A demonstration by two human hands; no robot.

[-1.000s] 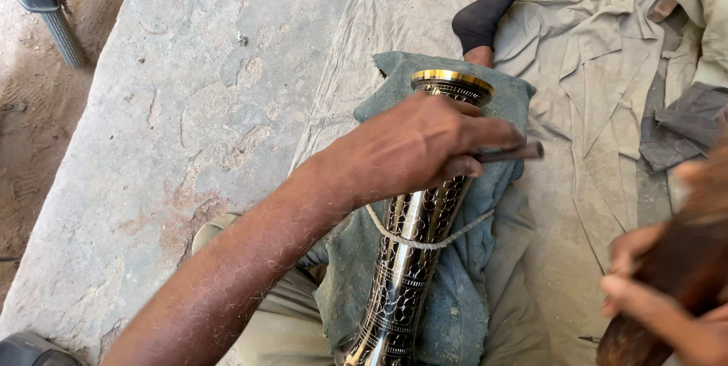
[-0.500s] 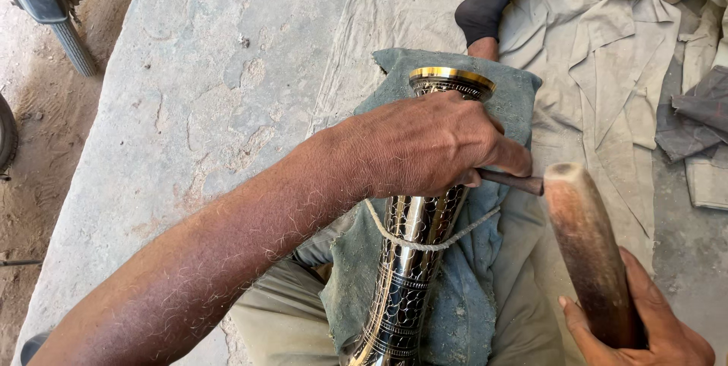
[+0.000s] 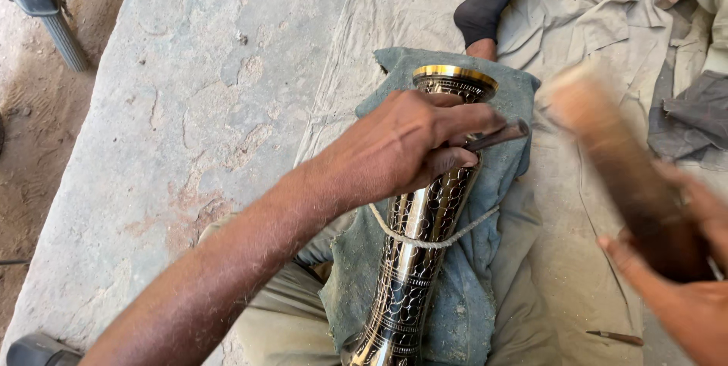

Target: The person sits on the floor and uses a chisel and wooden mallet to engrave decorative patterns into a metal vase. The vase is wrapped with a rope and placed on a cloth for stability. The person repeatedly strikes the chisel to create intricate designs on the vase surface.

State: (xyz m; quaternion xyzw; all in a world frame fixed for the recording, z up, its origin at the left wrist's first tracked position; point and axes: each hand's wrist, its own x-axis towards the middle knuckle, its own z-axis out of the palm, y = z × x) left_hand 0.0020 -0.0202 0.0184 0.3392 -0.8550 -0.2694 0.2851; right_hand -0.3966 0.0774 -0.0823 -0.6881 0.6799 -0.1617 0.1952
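A tall engraved metal vase with black patterns and a gold rim lies along my leg on a blue-grey cloth, tied down by a thin rope. My left hand rests on the vase's upper part and grips a thin dark metal chisel, whose end sticks out to the right. My right hand holds a thick wooden mallet, raised to the right of the chisel and blurred by motion.
A beige sheet covers the stone slab I sit on. My foot in a black sock lies beyond the vase. A small loose tool lies at lower right. Crumpled cloths sit at right; dirt ground and a metal leg are at left.
The mallet in my right hand has swung up and towards the chisel's end. My left hand stays on the vase with the chisel.
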